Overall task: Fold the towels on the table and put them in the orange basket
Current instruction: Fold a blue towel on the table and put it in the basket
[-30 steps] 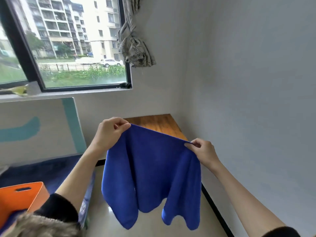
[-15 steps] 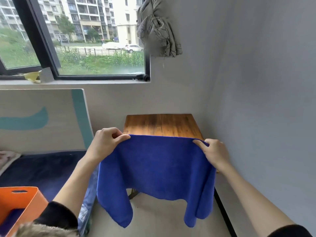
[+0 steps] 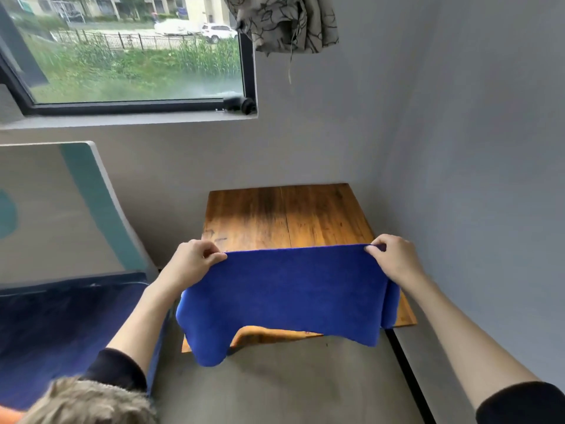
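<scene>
A blue towel hangs stretched between my two hands, above the near half of the small wooden table. My left hand pinches its upper left corner and my right hand pinches its upper right corner. The towel's lower edge droops over the table's front edge, and its lower left corner hangs lowest. Only a sliver of the orange basket shows at the bottom left corner.
The table stands in the corner between the grey back wall and the grey right wall. A bed with dark blue bedding and a headboard lies to the left. A window and a knotted curtain are above. Grey floor lies below.
Both hands have carried the towel forward and down over the table, pulling its top edge straight. The view has tilted down, and the basket has slid almost out of sight.
</scene>
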A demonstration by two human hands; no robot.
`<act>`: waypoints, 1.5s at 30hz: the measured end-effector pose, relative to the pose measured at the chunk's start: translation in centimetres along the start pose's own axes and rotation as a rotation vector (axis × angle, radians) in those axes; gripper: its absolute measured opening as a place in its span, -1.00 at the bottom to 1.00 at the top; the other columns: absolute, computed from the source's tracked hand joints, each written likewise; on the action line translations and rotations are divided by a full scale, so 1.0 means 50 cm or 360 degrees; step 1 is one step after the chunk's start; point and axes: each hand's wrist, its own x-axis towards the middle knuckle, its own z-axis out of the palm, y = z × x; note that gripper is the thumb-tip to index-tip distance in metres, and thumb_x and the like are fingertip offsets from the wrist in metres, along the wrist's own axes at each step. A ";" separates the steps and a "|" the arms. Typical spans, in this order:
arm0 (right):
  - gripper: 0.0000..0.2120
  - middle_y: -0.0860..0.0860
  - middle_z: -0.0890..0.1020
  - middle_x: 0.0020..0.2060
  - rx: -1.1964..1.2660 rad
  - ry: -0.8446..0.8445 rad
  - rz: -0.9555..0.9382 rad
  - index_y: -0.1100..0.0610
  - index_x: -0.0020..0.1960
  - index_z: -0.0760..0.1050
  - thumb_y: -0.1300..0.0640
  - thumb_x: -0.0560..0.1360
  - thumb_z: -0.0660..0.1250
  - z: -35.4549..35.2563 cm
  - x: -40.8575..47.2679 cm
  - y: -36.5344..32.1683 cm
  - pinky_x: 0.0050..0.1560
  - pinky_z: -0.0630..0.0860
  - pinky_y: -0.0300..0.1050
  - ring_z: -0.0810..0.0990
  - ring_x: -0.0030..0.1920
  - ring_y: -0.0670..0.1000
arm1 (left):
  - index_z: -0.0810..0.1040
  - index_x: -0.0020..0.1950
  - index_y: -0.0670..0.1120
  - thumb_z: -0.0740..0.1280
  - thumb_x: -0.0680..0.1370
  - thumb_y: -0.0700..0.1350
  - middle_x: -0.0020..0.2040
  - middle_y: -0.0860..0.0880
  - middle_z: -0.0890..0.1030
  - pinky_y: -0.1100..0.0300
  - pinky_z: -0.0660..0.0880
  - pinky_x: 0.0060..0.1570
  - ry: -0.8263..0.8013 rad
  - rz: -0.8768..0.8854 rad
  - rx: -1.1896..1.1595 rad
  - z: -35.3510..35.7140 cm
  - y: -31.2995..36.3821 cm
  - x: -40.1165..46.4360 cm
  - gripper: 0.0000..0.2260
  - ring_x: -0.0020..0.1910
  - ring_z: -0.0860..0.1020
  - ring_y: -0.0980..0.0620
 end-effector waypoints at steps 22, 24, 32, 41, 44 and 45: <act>-0.67 0.14 0.48 0.26 -0.0449 -0.0446 -0.0022 0.17 0.32 0.42 0.12 0.59 0.16 0.370 0.655 0.118 0.22 0.36 0.06 0.39 0.26 0.17 | 0.47 0.28 -0.13 0.19 0.56 -0.24 0.21 -0.17 0.47 -0.09 0.40 0.18 -0.0089 -0.0353 0.0442 0.306 -0.091 0.635 -0.71 0.22 0.42 -0.18; -0.64 0.11 0.44 0.31 -0.0431 -0.0572 -0.0053 0.16 0.36 0.38 0.10 0.59 0.16 0.410 0.642 0.114 0.25 0.33 0.03 0.36 0.31 0.14 | 0.45 0.31 -0.12 0.18 0.57 -0.25 0.26 -0.16 0.44 -0.07 0.35 0.24 -0.0155 -0.0415 0.0382 0.333 -0.123 0.616 -0.69 0.25 0.40 -0.17; -0.49 0.01 0.03 0.53 -0.0518 -0.1190 -0.0194 0.01 0.52 0.06 -0.03 0.61 0.08 0.600 0.482 0.041 0.48 -0.06 0.11 -0.07 0.53 0.03 | 0.31 0.41 -0.25 0.21 0.57 -0.24 0.45 -0.29 0.24 -0.08 0.24 0.37 -0.0321 -0.0540 0.0371 0.417 -0.286 0.501 -0.60 0.45 0.20 -0.24; -0.08 0.01 -0.36 0.49 -0.0847 -0.1326 -0.0218 -0.11 0.51 -0.27 -0.33 0.41 0.25 0.755 0.373 -0.043 0.34 -0.10 0.45 -0.41 0.46 0.14 | -0.21 0.53 -0.02 0.18 0.52 0.26 0.54 -0.04 -0.24 -0.07 -0.11 0.47 -0.0723 -0.0117 0.0667 0.429 -0.421 0.550 -0.20 0.52 -0.23 -0.05; 0.03 0.02 -0.42 0.46 -0.0934 -0.1346 -0.0184 -0.13 0.49 -0.34 -0.37 0.34 0.29 0.776 0.358 -0.055 0.32 -0.11 0.48 -0.44 0.45 0.17 | -0.25 0.52 0.05 0.22 0.40 0.39 0.54 0.02 -0.24 -0.15 -0.13 0.45 -0.0722 -0.0219 0.0702 0.405 -0.465 0.571 -0.07 0.52 -0.24 0.00; 0.05 0.03 -0.43 0.46 -0.0959 -0.1340 -0.0185 -0.13 0.48 -0.36 -0.38 0.33 0.30 0.781 0.357 -0.060 0.31 -0.11 0.49 -0.44 0.45 0.17 | -0.25 0.52 0.06 0.21 0.37 0.42 0.54 0.02 -0.24 -0.18 -0.15 0.43 -0.0739 -0.0212 0.0761 0.396 -0.477 0.577 -0.05 0.52 -0.24 -0.01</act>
